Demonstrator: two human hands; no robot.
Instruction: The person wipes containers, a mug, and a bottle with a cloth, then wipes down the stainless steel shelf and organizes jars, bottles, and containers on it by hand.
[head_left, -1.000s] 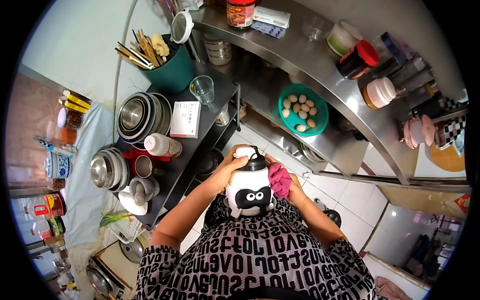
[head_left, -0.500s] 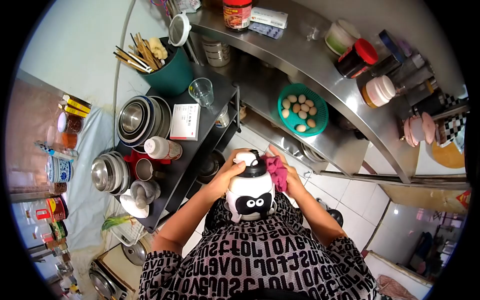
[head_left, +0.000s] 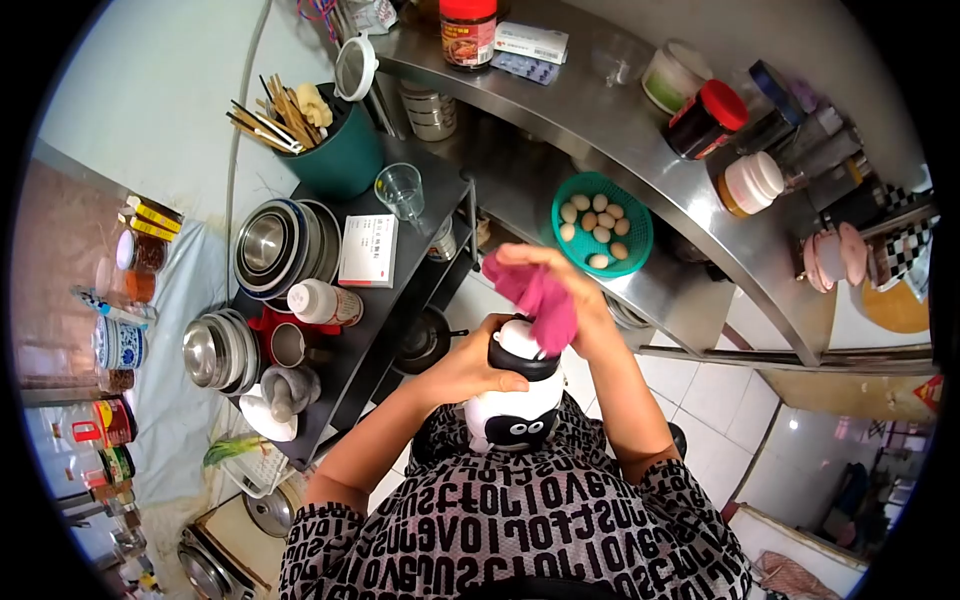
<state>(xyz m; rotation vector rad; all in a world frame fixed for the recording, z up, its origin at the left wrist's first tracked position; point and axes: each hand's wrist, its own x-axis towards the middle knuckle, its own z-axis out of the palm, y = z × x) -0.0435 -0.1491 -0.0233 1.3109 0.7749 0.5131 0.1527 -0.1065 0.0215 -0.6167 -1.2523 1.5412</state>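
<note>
A white bottle (head_left: 512, 405) with a black collar and a cartoon face with two round eyes stands upright against my patterned shirt. My left hand (head_left: 470, 365) is wrapped round its upper part, with the thumb across the front. In my right hand (head_left: 575, 300) is a crumpled magenta cloth (head_left: 535, 297), raised over the right side of the bottle's white lid (head_left: 522, 338). The cloth hides part of the lid, and its lower end hangs beside it.
On the dark shelf (head_left: 408, 262) at left are stacked metal bowls (head_left: 265, 243), a white box (head_left: 368, 250), a glass (head_left: 400, 190) and a green bin (head_left: 345, 155). A green basket (head_left: 630, 225) of eggs sits at right, below a steel shelf (head_left: 590, 100) with jars.
My right hand has risen with the cloth from the bottle's right side to above its lid. My left hand has slid lower round the neck, and the bottle has shifted slightly right.
</note>
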